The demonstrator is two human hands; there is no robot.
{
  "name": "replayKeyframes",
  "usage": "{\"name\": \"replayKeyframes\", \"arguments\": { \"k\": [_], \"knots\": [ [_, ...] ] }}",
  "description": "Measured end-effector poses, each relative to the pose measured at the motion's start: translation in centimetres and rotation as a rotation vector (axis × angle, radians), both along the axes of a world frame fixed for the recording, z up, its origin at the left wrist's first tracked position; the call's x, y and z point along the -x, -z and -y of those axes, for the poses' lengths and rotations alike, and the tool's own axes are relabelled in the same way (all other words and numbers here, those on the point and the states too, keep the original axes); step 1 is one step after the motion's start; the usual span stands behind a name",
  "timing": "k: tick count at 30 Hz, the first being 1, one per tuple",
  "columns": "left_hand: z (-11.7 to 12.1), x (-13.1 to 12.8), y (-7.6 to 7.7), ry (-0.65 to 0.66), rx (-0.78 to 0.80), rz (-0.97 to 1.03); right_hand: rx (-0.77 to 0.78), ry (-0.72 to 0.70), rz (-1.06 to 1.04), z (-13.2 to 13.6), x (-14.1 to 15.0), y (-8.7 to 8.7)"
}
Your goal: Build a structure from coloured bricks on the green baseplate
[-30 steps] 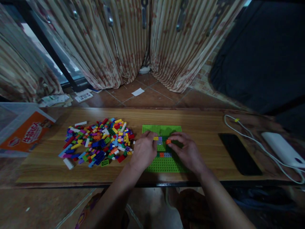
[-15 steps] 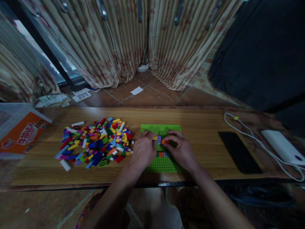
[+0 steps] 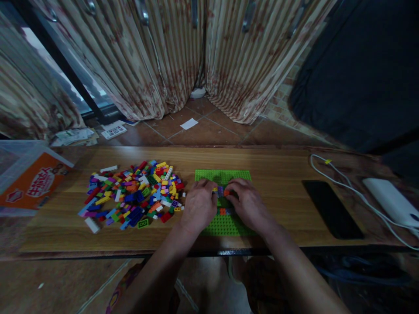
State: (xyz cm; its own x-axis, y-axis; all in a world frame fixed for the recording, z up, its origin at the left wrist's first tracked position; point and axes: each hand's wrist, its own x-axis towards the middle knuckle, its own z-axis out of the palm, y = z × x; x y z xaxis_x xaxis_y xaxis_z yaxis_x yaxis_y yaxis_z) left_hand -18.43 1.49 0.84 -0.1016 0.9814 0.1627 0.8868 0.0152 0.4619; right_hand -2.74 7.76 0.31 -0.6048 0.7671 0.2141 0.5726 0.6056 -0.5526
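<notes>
Over the green baseplate (image 3: pixel 225 227), both of my hands close in from either side on a short row of toy bricks. My left hand (image 3: pixel 199 204) has its fingertips pinched at the row's left end, on a yellow brick (image 3: pixel 214 189). A purple brick (image 3: pixel 220 190) shows in the middle, between the two hands. At the right end, thumb and fingers of my right hand (image 3: pixel 248 201) grip an orange brick (image 3: pixel 226 192). Nearer to me, another orange brick (image 3: pixel 223 211) sits on the baseplate. My fingers partly hide the bricks around them.
A loose heap of many-coloured bricks (image 3: pixel 134 196) covers the left of the wooden table (image 3: pixel 278 165). Beyond it stands a clear box with an orange label (image 3: pixel 39 183). To the right lie a black phone (image 3: pixel 332 209), a white power bank (image 3: pixel 389 203) and a white cable (image 3: pixel 347 185).
My right fingers have closed in on the orange brick and hide more of it. My left hand stays at the yellow brick. The whole view has shifted slightly.
</notes>
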Motion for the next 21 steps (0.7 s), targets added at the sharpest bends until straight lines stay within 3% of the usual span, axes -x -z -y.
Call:
{"name": "replayKeyframes", "arguments": {
  "k": [12,21],
  "knots": [
    [0.05,-0.08,-0.06,0.007,0.015,0.002,-0.019,0.029,0.046,-0.08,0.35,0.07],
    [0.00,-0.11,-0.08,-0.011,0.000,0.005,0.067,0.170,-0.171,-0.03,-0.51,-0.02]
  ]
}}
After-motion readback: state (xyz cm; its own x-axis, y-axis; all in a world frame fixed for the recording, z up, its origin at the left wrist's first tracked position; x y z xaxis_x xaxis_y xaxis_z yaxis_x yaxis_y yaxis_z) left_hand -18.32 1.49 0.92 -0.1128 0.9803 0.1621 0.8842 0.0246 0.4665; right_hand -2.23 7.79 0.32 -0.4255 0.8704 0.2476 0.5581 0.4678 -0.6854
